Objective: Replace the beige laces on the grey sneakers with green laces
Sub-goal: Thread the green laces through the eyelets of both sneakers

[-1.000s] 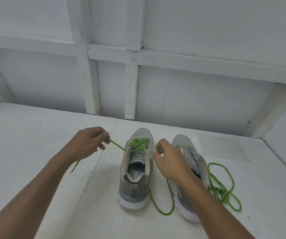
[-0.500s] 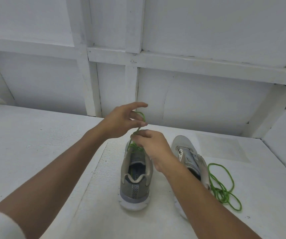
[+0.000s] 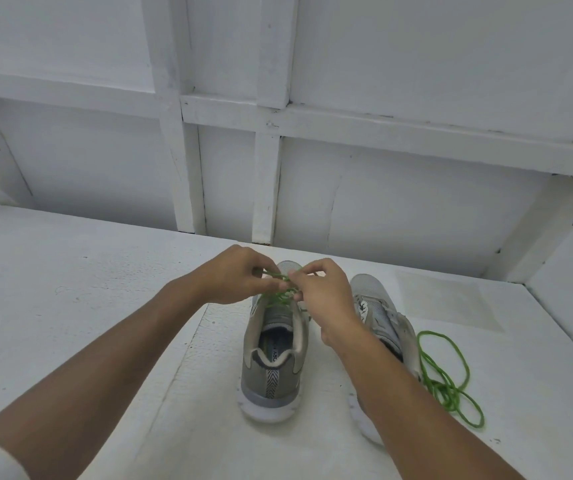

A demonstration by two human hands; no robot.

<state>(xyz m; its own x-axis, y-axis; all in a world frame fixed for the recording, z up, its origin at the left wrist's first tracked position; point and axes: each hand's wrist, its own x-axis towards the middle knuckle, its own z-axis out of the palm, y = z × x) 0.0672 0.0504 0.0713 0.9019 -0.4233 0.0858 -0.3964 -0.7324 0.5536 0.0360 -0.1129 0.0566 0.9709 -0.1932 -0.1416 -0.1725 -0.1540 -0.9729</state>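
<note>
Between the fingers [image 3: 259, 263]: thin green cord lace [image 3: 278, 300], pinched by left hand [image 3: 233, 275] and right hand [image 3: 323, 299].
Beneath the fingers: grey mesh sneaker [image 3: 273, 372], white painted surface [image 3: 70, 289].

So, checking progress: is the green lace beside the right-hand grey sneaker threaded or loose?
Loose: the green lace lies coiled on the white surface beside the grey sneaker.

On the table [image 3: 70, 289], left sneaker [image 3: 273, 358] and right sneaker [image 3: 378, 317] side by side, loose lace [image 3: 447, 382] right of them, wall [image 3: 416, 209] behind.
</note>
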